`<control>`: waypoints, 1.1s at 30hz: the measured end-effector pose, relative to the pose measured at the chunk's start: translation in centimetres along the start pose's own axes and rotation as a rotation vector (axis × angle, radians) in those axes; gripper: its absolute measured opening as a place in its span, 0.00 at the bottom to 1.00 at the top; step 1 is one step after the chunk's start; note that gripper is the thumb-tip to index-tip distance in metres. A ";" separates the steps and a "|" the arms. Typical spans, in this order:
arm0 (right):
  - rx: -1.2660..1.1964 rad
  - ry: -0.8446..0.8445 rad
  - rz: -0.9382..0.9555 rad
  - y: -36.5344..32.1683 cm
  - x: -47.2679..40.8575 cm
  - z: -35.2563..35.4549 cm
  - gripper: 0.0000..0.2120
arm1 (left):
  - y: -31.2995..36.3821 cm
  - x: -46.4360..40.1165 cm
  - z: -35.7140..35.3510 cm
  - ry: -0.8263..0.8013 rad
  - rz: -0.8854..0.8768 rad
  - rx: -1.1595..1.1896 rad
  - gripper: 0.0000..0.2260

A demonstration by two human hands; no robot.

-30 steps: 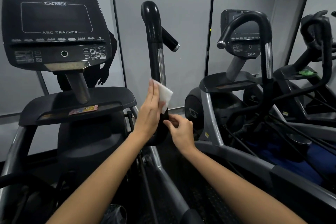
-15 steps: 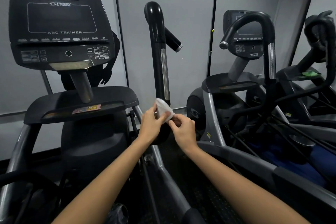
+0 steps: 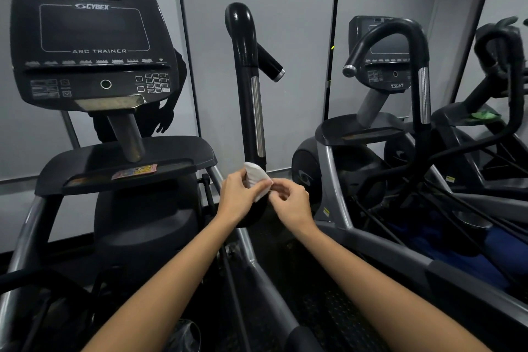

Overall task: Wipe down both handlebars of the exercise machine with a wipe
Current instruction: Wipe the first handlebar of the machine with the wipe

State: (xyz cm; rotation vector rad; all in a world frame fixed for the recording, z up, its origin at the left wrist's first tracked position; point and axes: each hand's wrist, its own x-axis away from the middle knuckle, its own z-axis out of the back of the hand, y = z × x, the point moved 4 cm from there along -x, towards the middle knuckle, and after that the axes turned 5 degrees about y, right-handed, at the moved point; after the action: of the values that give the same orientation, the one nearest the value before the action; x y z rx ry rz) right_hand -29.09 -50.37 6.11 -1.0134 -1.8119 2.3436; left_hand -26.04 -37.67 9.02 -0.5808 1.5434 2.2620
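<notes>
Wipe (image 3: 257, 180): white, crumpled, pinched between both hands, in front of the handlebar's base.
Handlebar (image 3: 250, 88): black, upright, silver strip, hooked top.

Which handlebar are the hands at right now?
The straight upright handlebar beside the Cybex console; both hands hold the wipe at its base, unlike the hooked handlebar farther right.

Dim, cool indoor light, glare streaks on the glossy handlebar (image 3: 240, 26), wide-angle bending at the edges.
</notes>
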 end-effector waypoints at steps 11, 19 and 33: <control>0.158 -0.008 0.082 -4.2 -2.0 -1.0 0.06 | 0.6 0.4 0.9 -0.184 -0.016 -0.042 0.16; 0.123 0.206 0.059 -3.5 -1.2 0.6 0.08 | 4.8 -3.1 3.4 -0.022 -0.223 -0.105 0.28; 0.325 0.041 0.495 -0.7 3.0 -2.5 0.25 | 6.3 -5.4 3.4 -0.008 -0.714 -0.660 0.27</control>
State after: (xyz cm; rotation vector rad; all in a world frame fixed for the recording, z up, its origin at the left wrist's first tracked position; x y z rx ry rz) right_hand -30.51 -46.81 4.93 -1.5777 -1.2025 2.7243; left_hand -24.99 -37.00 17.84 -1.0773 0.4049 2.1096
